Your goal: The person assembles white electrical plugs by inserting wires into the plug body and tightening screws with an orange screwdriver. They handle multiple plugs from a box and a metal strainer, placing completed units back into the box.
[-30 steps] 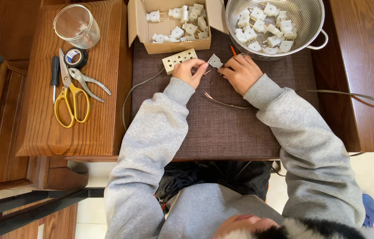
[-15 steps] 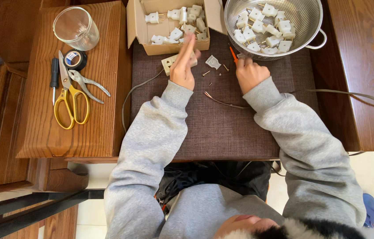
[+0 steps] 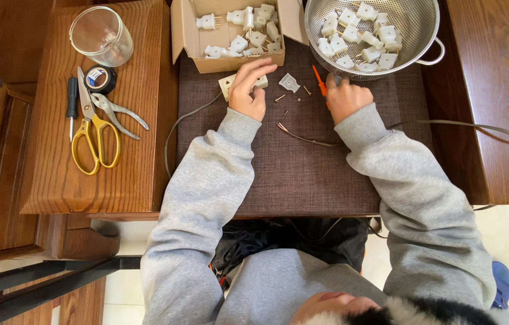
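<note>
My left hand (image 3: 249, 89) has come down from the box (image 3: 230, 37) and now rests on the mat (image 3: 290, 174), fingers loosely spread over a white plug body (image 3: 228, 83) that lies partly hidden under it; half a second ago that hand was stretched up toward the box edge. My right hand (image 3: 346, 96) is closed around an orange screwdriver (image 3: 319, 82), its tip pointing up-left, much as before, just below the colander (image 3: 423, 57). The plug cover (image 3: 289, 82) lies between my hands, with small screws (image 3: 280, 97) beside it. The wire (image 3: 305, 138) runs across the mat below both hands. Scissors (image 3: 93, 133) and pliers (image 3: 117, 112) lie unmoved on the left.
</note>
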